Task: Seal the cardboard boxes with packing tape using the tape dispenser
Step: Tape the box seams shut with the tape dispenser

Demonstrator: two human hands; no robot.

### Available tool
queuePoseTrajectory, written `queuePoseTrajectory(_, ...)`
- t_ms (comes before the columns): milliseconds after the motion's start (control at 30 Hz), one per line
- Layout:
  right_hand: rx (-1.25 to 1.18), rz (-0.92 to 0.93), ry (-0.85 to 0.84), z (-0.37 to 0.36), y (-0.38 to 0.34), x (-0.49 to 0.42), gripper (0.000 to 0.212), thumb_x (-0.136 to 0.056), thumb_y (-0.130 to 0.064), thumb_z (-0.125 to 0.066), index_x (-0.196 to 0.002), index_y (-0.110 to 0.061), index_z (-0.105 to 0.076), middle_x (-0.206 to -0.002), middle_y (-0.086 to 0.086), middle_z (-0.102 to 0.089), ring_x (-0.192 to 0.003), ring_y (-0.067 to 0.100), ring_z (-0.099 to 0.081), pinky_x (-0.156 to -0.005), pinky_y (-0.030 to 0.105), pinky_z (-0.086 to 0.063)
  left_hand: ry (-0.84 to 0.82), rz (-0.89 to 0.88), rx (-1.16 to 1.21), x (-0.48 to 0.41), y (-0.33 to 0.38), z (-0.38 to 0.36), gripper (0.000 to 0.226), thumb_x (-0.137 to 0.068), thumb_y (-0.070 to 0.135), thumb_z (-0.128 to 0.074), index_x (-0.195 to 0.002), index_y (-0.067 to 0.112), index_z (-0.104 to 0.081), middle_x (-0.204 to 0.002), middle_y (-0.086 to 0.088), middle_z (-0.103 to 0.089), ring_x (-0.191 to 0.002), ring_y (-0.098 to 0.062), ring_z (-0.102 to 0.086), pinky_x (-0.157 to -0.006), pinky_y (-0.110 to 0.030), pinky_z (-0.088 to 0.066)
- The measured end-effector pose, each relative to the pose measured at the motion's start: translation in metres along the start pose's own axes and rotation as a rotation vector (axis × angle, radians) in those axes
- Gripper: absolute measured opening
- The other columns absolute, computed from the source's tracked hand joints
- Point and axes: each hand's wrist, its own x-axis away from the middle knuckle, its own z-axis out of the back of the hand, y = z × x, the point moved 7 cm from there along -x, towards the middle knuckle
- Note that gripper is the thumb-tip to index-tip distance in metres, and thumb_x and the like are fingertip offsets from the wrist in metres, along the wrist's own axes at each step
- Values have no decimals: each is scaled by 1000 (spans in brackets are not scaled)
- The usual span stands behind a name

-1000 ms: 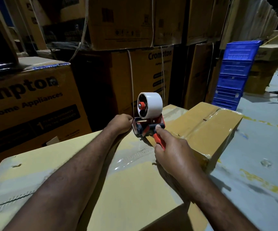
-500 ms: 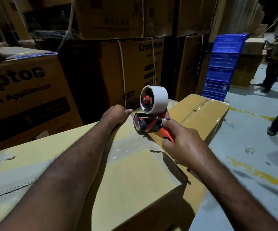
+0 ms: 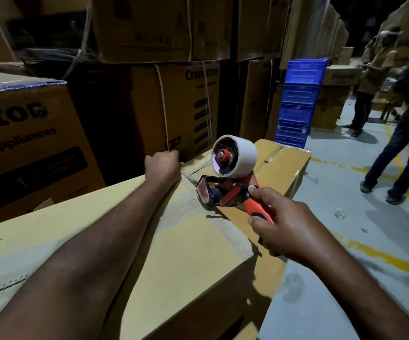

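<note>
Far left: printed carton (image 3: 27,133), brown corrugated, black lettering cut off by the frame edge, so only "pton" and "Appliances" read. Stacked cartons (image 3: 149,28) behind it are dim, w/ pale strapping; one reads "Crompton".

L hand (image 3: 163,165) sits at the far edge of the near box (image 3: 186,253), fingers curled into a fist over that edge. Tips are hidden behind the knuckles, so can't tell if they pinch anything. L forearm lies along the box top and covers much of the seam.

Tape strip (image 3: 181,212), clear, glossy and wrinkled, lies on the box top btwn L hand and tape dispenser (image 3: 228,192).

The dispenser rests on the near box toward its far right corner, near L hand but apart from it, mouth end pointing that way. It has a red frame, black front plate and red/black handle. Tape roll (image 3: 237,155) on top is off-white, cylindrical, w/ a red hub.

R hand (image 3: 286,231) grips the handle. Two fingertips show, one on top and one on the near side; the rest wrap beneath, hidden. Handle's rear end is covered by the palm.

Second box (image 3: 289,165), plain tan card, sits right behind the dispenser.

Right: blue crates (image 3: 299,99), ribbed plastic, stacked. Two people (image 3: 370,77), blurred, stand on the grey floor (image 3: 345,278) w/ yellow lines.
</note>
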Motion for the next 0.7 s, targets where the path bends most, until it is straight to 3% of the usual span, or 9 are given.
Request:
queuePoseTrajectory(67, -59, -19, -11, 0, 2, 2, 58, -93, -29, -61, -142, -50, -38, -109, 5, -61, -68, 19, -68, -56, 33, -60, -150, -112, 95, 15, 27, -3, 30, -100, 45, -55, -117, 21, -62, -120, -4, -67, -112, -26, -59, -103, -52, -42)
queuePoseTrajectory(167, -53, -10, -7, -1, 1, 5, 59, -93, -30, -61, -143, -50, -36, -115, 4, -59, -68, 19, -68, -57, 35, -61, -477, -230, 91, 42, 49, -20, 54, -100, 50, -51, -149, 28, -44, -161, -6, -35, -152, -30, -18, -117, -69, -6)
queuePoseTrajectory(267, -50, 17, -15, -2, -2, 5, 60, -94, -30, -59, -144, -50, -33, -123, 4, -57, -71, 20, -68, -58, 34, -61, -561, -189, 56, 45, 44, -22, 65, -99, 59, -48, -157, 36, -30, -169, 1, -16, -156, -29, 4, -115, -71, 12)
queuePoseTrajectory(433, -12, 48, -57, 9, -4, 7, 61, -95, -27, -58, -146, -48, -32, -127, 4, -52, -81, 22, -66, -66, 37, -62, -578, -141, -1, 40, 47, -31, 65, -95, 63, -51, -154, 41, -35, -168, 6, -19, -156, -28, 4, -112, -72, 13)
queuePoseTrajectory(567, 22, 82, -87, 25, 5, 23, 60, -95, -26, -58, -147, -46, -33, -126, 3, -53, -88, 23, -65, -75, 39, -61, -591, -95, -71, 39, 47, -37, 51, -103, 59, -34, -152, 43, -40, -167, 12, -19, -156, -27, 7, -111, -75, 13)
queuePoseTrajectory(700, 27, 68, -76, 34, 24, 50, 60, -95, -31, -58, -145, -51, -31, -125, 2, -56, -83, 20, -65, -73, 36, -60, -590, -52, -60, 39, 50, -34, 51, -106, 56, -26, -153, 39, -39, -167, 12, -19, -156, -25, 7, -111, -73, 15)
